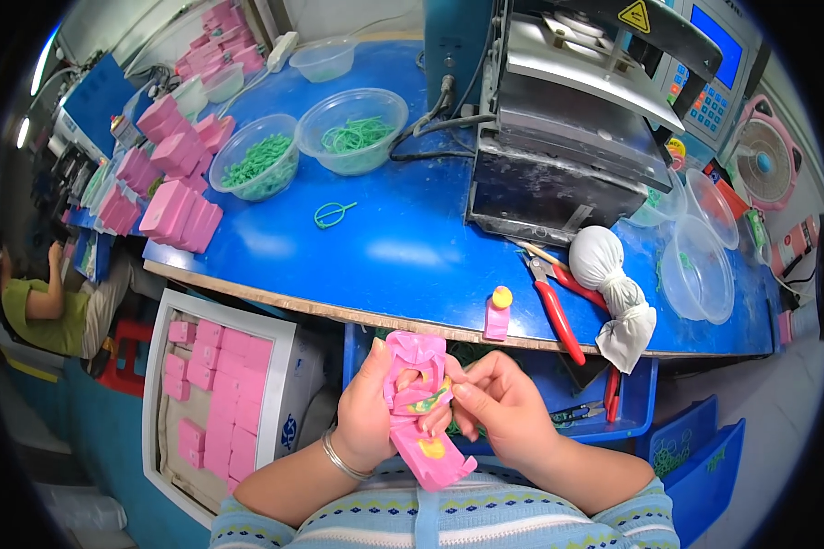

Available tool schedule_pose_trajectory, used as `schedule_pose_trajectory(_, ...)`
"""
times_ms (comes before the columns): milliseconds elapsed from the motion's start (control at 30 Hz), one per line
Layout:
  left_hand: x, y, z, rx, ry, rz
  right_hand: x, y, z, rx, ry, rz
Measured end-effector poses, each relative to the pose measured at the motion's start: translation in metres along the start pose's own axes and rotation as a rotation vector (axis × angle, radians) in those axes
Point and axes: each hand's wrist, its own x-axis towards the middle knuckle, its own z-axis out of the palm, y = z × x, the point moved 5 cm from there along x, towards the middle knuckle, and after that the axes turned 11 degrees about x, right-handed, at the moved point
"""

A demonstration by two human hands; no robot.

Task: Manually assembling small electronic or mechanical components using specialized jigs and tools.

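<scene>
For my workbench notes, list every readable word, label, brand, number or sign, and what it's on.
I won't quote wording; markings only:
Yellow triangular warning sign, black symbol: on the dark metal press.
Partly cut-off lettering: atop the grey control panel.
Coloured square keys: too small to read.
Dark-blue mark: on the white rectangular box.
Red object, far right: too small.
Pink rubbery held piece: none visible.

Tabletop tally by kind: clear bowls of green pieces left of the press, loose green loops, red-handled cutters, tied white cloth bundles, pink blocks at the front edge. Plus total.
Clear bowls of green pieces: 2
Loose green loop: 1
Red-handled cutters: 1
White cloth bundle: 1
Pink block: 1
Total: 6
</scene>
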Motion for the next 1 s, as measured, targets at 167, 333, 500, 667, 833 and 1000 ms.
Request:
schedule_pose_trajectory(167, -0.007, -0.008, -0.009, 0.084, 0.082, -0.039, -0.008, -0.045, 0.031, -1.149, 0.057, -0.674)
schedule_pose_trajectory(333, -0.007, -0.011, -0.015, 0.232, 0.090, -0.026, 0.001, -0.039, 0.023, -1.097, 0.053, -0.318)
schedule_pose_trajectory(500, -0.001, -0.001, -0.004, 0.857, 0.030, 0.157, -0.006, -0.043, 0.038, -1.293, -0.043, -0.674)
schedule_pose_trajectory(667, 0.000, 0.006, -0.007, 1.016, 0.053, 0.300, -0.011, -0.047, 0.054, -1.410, -0.144, -0.876)
schedule_pose_trajectory(833, -0.006, 0.005, -0.010, 0.472, 0.100, 0.142, -0.007, -0.054, 0.043, -1.276, -0.090, -0.766)
schedule_pose_trajectory(1000, -0.009, 0.002, -0.006, 0.512, 0.067, 0.129, -0.005, -0.038, 0.044, -1.425, -0.276, -0.740)
